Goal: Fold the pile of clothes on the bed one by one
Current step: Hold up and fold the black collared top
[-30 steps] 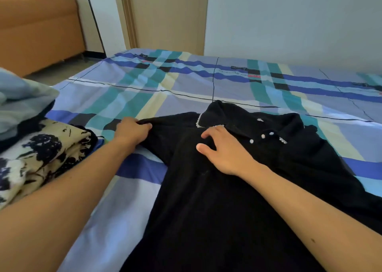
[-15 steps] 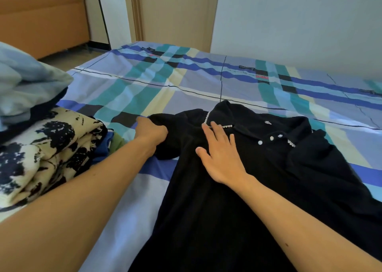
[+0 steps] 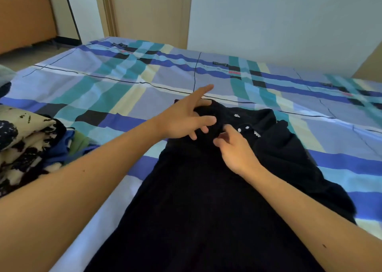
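Observation:
A black garment (image 3: 206,199) with small white pearl buttons at the collar lies spread on the bed, its left sleeve folded in over the chest. My left hand (image 3: 184,121) is over that folded sleeve near the collar, fingers spread, holding nothing. Just below the buttons, my right hand (image 3: 235,149) rests on the fabric with loosely curled, parted fingers. The pile of clothes (image 3: 22,141) sits at the left, topped by a cream cloth with black print, with blue and green pieces beside it.
The bed (image 3: 128,81) has a checked sheet in blue, teal and cream, bare beyond the garment. A pale wall and a door frame stand behind it. An orange-brown piece of furniture (image 3: 22,13) is at the far left across the floor.
My left hand carried the left sleeve inward over the chest and let go, fingers now spread. My right hand lifted from pressing flat and shifted right, toward the buttons.

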The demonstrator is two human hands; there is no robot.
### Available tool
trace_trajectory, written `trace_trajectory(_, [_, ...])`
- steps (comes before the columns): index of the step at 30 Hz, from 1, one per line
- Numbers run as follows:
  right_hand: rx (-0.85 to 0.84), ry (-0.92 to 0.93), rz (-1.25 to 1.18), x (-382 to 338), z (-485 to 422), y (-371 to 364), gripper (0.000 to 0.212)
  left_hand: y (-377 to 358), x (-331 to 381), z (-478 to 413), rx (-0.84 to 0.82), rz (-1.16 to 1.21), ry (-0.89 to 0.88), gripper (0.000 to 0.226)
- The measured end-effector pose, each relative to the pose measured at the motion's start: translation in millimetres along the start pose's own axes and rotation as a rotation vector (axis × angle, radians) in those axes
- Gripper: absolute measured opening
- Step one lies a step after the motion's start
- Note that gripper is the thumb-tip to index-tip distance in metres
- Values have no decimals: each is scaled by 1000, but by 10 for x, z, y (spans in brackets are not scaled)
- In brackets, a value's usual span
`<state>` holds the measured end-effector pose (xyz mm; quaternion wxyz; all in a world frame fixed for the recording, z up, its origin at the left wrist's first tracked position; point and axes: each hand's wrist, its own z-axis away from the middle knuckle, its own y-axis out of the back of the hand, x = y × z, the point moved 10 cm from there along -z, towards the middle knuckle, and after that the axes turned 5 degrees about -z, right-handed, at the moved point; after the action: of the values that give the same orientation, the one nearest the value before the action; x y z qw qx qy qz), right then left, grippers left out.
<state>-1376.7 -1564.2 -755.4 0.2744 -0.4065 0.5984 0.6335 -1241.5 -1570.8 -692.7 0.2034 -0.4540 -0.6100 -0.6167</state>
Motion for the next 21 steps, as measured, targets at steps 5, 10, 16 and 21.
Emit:
trace_trajectory(5, [203, 64, 197, 410, 207, 754, 36, -301, -424, 38, -38, -482, 45, 49])
trace_trajectory(10, [199, 104, 424, 635, 22, 1197, 47, -627, -649, 93, -234, -722, 82, 40])
trace_trajectory(16, [40, -152, 676, 1125, -626, 1519, 106, -94, -673, -512, 136, -790, 197, 50])
trace_trajectory(21, [-207, -383, 493, 1438, -1042, 1478, 145, -28, -1252, -1030, -60, -779, 503, 126])
